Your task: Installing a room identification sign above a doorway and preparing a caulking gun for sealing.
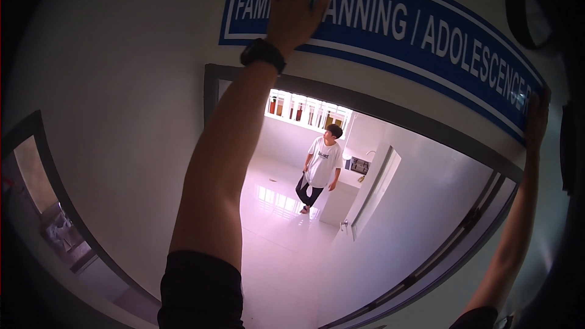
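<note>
A long blue sign with white lettering and a white border line lies along the wall above a doorway. My left hand rests flat against its face near the left end, fingers stretched out and nothing in them; a black watch is on that wrist. At the sign's far right end, my right hand grips the edge with the thumb on the front. That hand is partly dark, and some of its fingers are hard to make out. Both arms are raised.
Below the sign is a grey door frame with a pale door swung inward. A person in a white shirt stands inside the room on a shiny tiled floor. Another dark-framed opening is at the left.
</note>
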Demonstrator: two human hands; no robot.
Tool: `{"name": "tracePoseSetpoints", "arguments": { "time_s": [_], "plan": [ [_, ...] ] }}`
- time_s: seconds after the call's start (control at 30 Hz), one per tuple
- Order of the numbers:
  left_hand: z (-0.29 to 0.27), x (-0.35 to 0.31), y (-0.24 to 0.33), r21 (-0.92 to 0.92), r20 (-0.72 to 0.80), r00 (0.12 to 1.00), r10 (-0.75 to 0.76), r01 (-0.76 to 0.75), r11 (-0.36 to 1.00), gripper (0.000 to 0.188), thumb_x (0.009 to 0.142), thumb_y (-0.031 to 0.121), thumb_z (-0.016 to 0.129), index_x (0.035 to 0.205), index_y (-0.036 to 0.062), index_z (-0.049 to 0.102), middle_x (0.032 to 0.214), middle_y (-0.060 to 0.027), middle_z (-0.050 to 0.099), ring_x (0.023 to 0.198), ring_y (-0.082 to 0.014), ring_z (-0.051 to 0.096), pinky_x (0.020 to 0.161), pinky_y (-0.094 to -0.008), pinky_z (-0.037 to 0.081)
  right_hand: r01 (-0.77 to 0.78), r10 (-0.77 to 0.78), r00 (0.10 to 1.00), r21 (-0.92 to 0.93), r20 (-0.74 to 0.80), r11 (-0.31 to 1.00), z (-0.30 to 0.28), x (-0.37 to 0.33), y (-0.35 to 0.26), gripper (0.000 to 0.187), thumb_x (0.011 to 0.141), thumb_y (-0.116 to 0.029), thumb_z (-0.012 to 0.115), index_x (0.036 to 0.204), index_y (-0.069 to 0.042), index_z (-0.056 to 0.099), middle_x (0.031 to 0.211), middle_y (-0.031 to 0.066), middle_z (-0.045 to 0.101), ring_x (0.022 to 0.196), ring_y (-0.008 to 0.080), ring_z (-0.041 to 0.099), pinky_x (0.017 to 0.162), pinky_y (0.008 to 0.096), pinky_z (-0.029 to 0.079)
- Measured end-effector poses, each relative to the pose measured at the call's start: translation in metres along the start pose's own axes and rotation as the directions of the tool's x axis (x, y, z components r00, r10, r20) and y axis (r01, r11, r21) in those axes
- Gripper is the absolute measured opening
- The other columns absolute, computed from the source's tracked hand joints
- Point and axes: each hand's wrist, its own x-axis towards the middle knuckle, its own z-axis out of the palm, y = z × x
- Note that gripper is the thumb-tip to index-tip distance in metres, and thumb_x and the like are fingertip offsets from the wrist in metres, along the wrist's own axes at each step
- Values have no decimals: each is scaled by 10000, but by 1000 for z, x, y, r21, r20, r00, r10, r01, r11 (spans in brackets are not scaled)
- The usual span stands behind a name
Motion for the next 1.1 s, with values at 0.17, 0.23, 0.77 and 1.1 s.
{"name": "tracePoseSetpoints", "arguments": {
  "time_s": [0.17, 0.23, 0.77, 1.1],
  "plan": [
    [-35, -23, -94, 130, -94, 993, 66, -54, 990, 659, 1025, 405, 477, 1497, -31, 330, 1434, -259, 485, 1338, -401, 464, 1123, -468, 345, 17, -20, 999, 84, 32, 996, 17, 5, 5, 645, 1055, -453, 384, 1531, -22, 319, 1566, 199, 356, 1462, 318, 329, 1197, 388, 253],
    [-34, -23, -94, 130, -81, 997, 15, -4, 991, 689, 1008, 362, 512, 1511, -45, 277, 1471, -287, 424, 1381, -422, 398, 1155, -495, 282, 58, -60, 998, 100, 18, 993, 20, 1, 6, 656, 1054, -470, 385, 1537, -32, 315, 1577, 181, 346, 1472, 304, 312, 1204, 380, 241],
    [-2, -19, -107, 64, -149, 986, 69, -60, 996, 574, 1042, 372, 460, 1443, -37, 428, 1381, -273, 540, 1307, -405, 508, 1107, -444, 386, 127, -153, 978, 181, 139, 975, 56, 11, -317, 743, 1013, -416, 470, 1555, -5, 173, 1581, 232, 294, 1493, 350, 247, 1228, 503, 150],
    [111, 28, 74, 47, -247, 917, 313, -311, 949, 561, 1016, 428, 528, 1333, -34, 545, 1250, -269, 624, 1086, -390, 648, 909, -432, 514, 42, -132, 970, 392, 204, 919, 66, 7, -273, 724, 1023, -391, 452, 1531, 55, 195, 1554, 277, 316, 1476, 381, 273, 1222, 505, 169]
  ]
}}
